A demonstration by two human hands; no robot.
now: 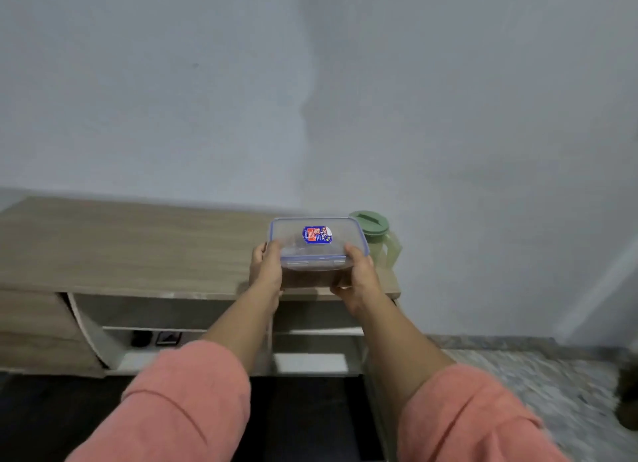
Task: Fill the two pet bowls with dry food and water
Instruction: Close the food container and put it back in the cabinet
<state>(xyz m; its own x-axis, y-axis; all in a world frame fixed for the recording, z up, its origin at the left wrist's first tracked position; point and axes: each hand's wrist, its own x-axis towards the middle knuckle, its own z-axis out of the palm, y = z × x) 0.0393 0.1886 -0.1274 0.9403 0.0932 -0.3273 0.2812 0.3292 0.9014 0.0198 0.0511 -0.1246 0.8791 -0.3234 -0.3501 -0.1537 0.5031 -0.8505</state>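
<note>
A clear plastic food container (316, 246) with a blue-rimmed clip lid and a blue label holds brown dry food. I hold it with both hands over the right end of a low wooden cabinet (131, 251). My left hand (266, 268) grips its left side and my right hand (357, 278) grips its right side, thumbs on the lid. Behind it stands a translucent green jug (379, 240) with a green lid. No pet bowls are in view.
The cabinet stands against a pale wall (310, 82). Open shelves (179, 330) below hold small dark items. A dark mat (303, 413) lies on the floor in front, and speckled stone floor (538, 385) extends to the right.
</note>
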